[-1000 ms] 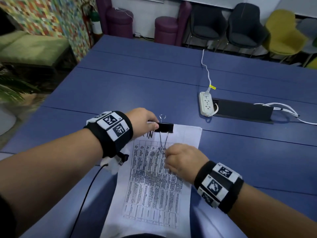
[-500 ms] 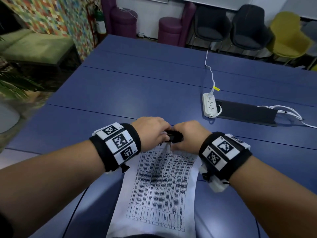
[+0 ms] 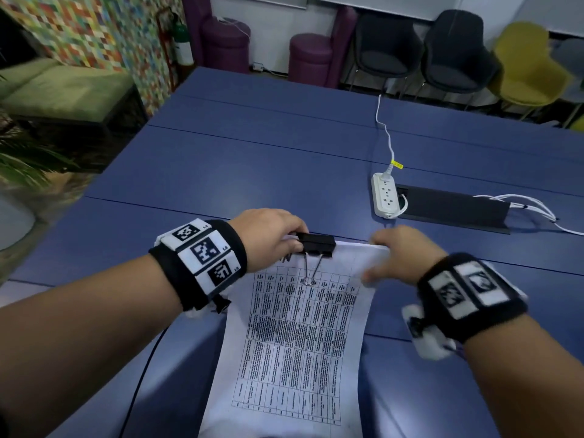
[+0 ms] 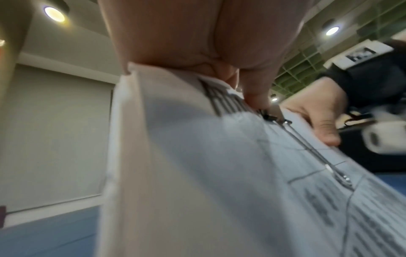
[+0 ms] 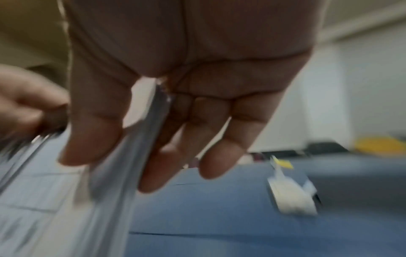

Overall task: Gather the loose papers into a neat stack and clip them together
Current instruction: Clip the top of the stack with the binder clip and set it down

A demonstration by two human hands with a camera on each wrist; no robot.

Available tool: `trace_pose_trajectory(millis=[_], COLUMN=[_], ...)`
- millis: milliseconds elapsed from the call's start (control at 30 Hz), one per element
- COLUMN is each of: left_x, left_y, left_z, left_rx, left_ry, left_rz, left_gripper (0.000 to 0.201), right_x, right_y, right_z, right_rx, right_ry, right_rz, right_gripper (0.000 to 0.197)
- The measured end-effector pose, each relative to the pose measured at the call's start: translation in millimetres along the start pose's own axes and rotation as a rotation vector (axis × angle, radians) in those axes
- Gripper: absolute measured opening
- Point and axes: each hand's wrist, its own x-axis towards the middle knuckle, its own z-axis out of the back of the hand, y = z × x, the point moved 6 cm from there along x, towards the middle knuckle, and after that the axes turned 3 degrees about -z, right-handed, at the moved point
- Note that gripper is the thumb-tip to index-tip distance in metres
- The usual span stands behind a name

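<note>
A stack of printed papers (image 3: pixel 303 343) lies on the blue table (image 3: pixel 252 169), its top end lifted a little. A black binder clip (image 3: pixel 316 242) bites the top edge, and its wire handle (image 3: pixel 311 270) lies flat on the top sheet. My left hand (image 3: pixel 292 241) pinches the top left corner right beside the clip, thumb (image 4: pixel 255 97) on top of the papers (image 4: pixel 197 173). My right hand (image 3: pixel 376 257), blurred, holds the top right corner. In the right wrist view the sheet edge (image 5: pixel 153 121) runs between its thumb and fingers.
A white power strip (image 3: pixel 387 196) lies beyond the papers on the right, next to a black cable hatch (image 3: pixel 452 210) with white cables (image 3: pixel 531 207). Dark, yellow and purple chairs stand past the far table edge.
My right hand went from the wire handle up to the clip, then slid right to the top right corner. The far wire handle that stood up is out of sight. The left hand stayed.
</note>
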Motion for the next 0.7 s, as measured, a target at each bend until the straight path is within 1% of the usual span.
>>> trace_pose_trajectory(millis=[33,67,100,133,167,200,233,267,300,333,367,467,533,567,600,633,667,700], left_x=[1,2,5,8,12,17,22,28,33,37,40,46,41,32,22,8,-7,-24], left_y=[3,6,7,10,12,15,20,25,30,35,39,55,69,77,89,100,109,114], left_z=[2,4,5,7,9,12,16,20,24,27,29,27,22,17,5,-12,-34,-57], left_rx=[-0.017,-0.038,-0.061,-0.089,-0.122,-0.155,-0.173,-0.178,-0.174,-0.175,-0.182,-0.166,-0.061,-0.050,-0.072,-0.101,-0.103,-0.089], left_ry=[0.001,0.001,0.003,0.003,0.002,-0.004,-0.018,-0.034,-0.047,-0.056,-0.067,-0.135,-0.243,-0.276,-0.267,-0.205,-0.084,0.076], left_rz=[-0.006,-0.014,-0.020,-0.023,-0.024,-0.014,0.006,0.031,0.056,0.077,0.096,0.155,0.235,0.319,0.422,0.533,0.623,0.683], left_gripper=[0.021,0.021,0.021,0.021,0.021,0.021,0.021,0.022,0.022,0.022,0.022,0.026,0.042,0.051,0.059,0.063,0.061,0.055], right_x=[-6,-11,-17,-22,-29,-39,-50,-61,-70,-77,-81,-81,-74,-70,-66,-64,-61,-58], right_y=[-14,-27,-39,-48,-55,-57,-56,-55,-54,-53,-54,-60,-63,-63,-60,-57,-54,-50], right_z=[-7,-21,-41,-66,-92,-116,-135,-151,-164,-172,-176,-181,-184,-186,-185,-185,-186,-188], right_rx=[0.321,0.631,0.862,0.992,1.066,1.087,1.060,1.006,0.955,0.931,0.910,0.824,0.814,0.808,0.813,0.809,0.812,0.827], right_ry=[0.011,0.037,0.062,0.101,0.144,0.198,0.254,0.310,0.348,0.351,0.321,0.195,0.171,0.159,0.151,0.150,0.148,0.140], right_rz=[0.005,0.007,-0.007,-0.043,-0.079,-0.109,-0.123,-0.135,-0.146,-0.147,-0.152,-0.206,-0.253,-0.271,-0.289,-0.300,-0.304,-0.302], right_gripper=[0.044,0.061,0.082,0.093,0.095,0.092,0.086,0.077,0.062,0.045,0.038,0.038,0.037,0.035,0.034,0.033,0.032,0.031])
